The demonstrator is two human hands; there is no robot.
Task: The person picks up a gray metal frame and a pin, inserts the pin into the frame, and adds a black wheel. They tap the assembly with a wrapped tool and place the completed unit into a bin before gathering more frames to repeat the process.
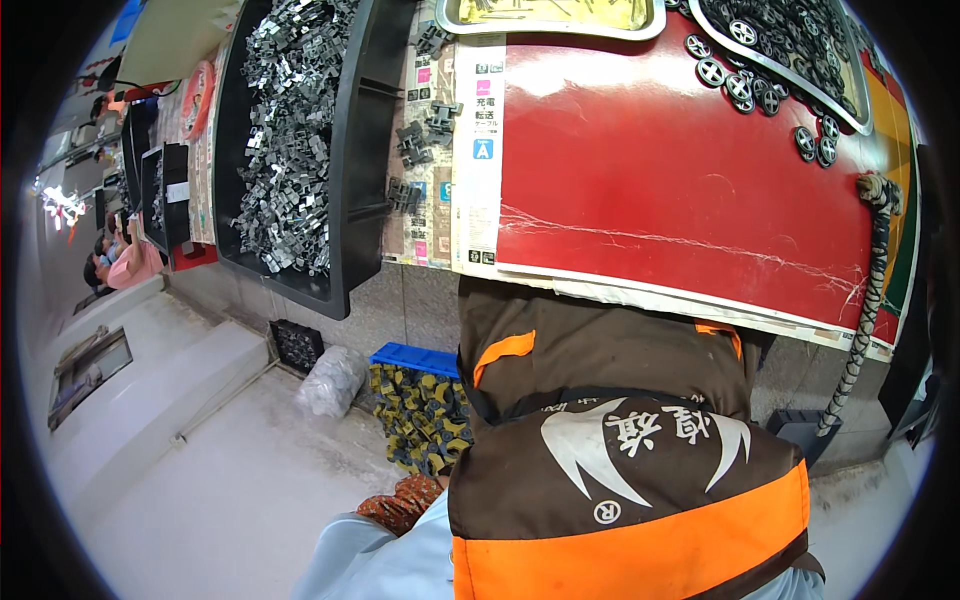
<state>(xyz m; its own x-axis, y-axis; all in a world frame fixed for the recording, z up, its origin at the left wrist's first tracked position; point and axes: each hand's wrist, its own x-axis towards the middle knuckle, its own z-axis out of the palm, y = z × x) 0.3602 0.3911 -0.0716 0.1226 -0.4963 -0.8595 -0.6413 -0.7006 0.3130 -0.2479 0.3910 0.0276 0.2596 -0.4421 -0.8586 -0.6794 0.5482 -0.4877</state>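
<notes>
No hands in view, so grip state can't be told. Brown-orange apron (620,480) fills the lower centre, against the table (680,160) edge w/ red sheet. Black bin (345,150) of grey metal clips (290,130) at left; black wheels (760,60) top right; blue crate (415,360) on floor below.

A flattened red cardboard package (680,160) covers the bench, its white side panel (478,150) carrying small pink and blue label squares (print left unread) — beside it lies brown printed card (430,215) — on the floor below, a clear plastic bag (332,380).
</notes>
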